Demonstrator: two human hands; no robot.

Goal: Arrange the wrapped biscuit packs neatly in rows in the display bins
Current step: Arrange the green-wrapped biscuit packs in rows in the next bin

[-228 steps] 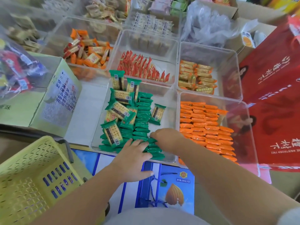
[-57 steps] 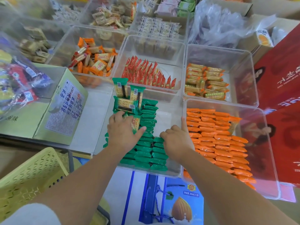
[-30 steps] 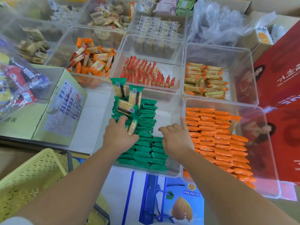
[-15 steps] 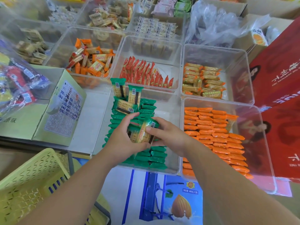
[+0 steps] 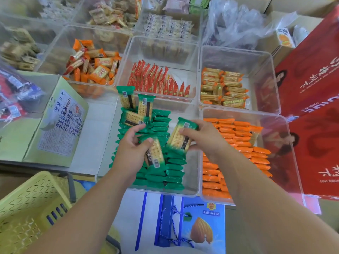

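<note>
A clear display bin (image 5: pixel 192 191) in front of me holds green-wrapped biscuit packs stood on edge in rows (image 5: pixel 172 173). Three more green packs (image 5: pixel 134 110) lie loose on top at the bin's far left. My left hand (image 5: pixel 132 151) is shut on one green pack (image 5: pixel 156 154) above the rows. My right hand (image 5: pixel 203 138) grips another green pack (image 5: pixel 180 136), tilted, just right of the first. The two packs are apart, over the middle of the bin.
A bin of orange packs in rows (image 5: pixel 238 143) stands to the right, with bins of red packs (image 5: pixel 157 79), yellow packs (image 5: pixel 223 88) and mixed orange packs (image 5: pixel 93 65) behind. Red cartons (image 5: pixel 311 107) stand at right, a green carton (image 5: pixel 55 121) at left, a yellow basket (image 5: pixel 31 208) near left.
Both hands left the rows and lifted green packs from the bin. Since half a second ago they have drawn apart, each now with one pack.
</note>
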